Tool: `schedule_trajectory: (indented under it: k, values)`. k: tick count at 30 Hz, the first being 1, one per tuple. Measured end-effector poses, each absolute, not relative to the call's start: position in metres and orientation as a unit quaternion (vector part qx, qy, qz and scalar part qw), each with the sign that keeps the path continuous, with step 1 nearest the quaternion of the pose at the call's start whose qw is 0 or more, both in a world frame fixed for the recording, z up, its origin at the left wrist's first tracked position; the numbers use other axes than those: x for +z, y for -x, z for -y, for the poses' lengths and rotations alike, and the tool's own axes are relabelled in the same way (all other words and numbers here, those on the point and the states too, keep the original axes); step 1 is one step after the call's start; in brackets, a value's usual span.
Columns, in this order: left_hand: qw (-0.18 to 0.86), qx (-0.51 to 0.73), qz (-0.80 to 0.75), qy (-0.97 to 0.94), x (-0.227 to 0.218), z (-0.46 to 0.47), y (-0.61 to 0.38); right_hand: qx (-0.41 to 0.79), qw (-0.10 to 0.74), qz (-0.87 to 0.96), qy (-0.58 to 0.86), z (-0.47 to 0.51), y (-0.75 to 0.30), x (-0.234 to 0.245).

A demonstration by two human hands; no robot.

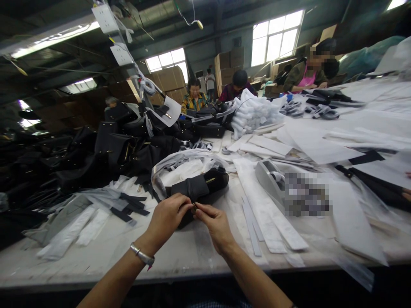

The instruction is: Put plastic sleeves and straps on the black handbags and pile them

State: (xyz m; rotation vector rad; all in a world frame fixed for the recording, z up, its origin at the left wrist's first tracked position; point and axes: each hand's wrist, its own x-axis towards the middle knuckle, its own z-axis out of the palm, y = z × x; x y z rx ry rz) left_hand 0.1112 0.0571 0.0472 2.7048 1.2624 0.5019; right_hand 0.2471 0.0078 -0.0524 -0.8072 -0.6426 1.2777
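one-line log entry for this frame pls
left hand: pinching small piece, type unclear | right hand: pinching same piece | black bag: on table, at hands

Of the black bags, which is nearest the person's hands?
The black bag at the left hand and right hand; the other bags lie heaped farther back.

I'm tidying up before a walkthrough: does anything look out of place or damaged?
A clear plastic strip hangs over the front edge of the table at the right, where it might snag. The loose white strips look cluttered, and the visible part of the black bag shows no obvious damage.
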Motion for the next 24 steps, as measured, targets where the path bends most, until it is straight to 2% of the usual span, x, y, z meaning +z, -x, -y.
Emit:
schedule_trajectory:
  k: [5,11,13,16,22,24]
  values:
    - [0.041,0.174,-0.386,-0.905,0.045,-0.055,-0.11,0.588,0.672,0.284,0.349,-0.006,-0.248,-0.045]
    - [-0.075,0.224,-0.29,-0.928,0.026,-0.045,-0.104,0.652,0.673,0.251,0.243,-0.004,-0.251,-0.028]
    - [-0.06,0.241,-0.258,-0.934,0.021,-0.042,-0.101,0.672,0.661,0.231,0.239,-0.006,-0.253,-0.026]
    - [0.042,0.266,-0.26,-0.927,0.015,-0.034,-0.1,0.692,0.645,0.212,0.246,-0.013,-0.253,-0.027]
    - [0.36,0.222,-0.358,-0.832,0.004,-0.001,-0.094,0.691,0.638,0.207,0.27,-0.021,-0.255,-0.029]
    - [0.414,0.223,-0.388,-0.793,-0.007,0.014,-0.076,0.674,0.64,0.223,0.295,-0.021,-0.258,-0.029]
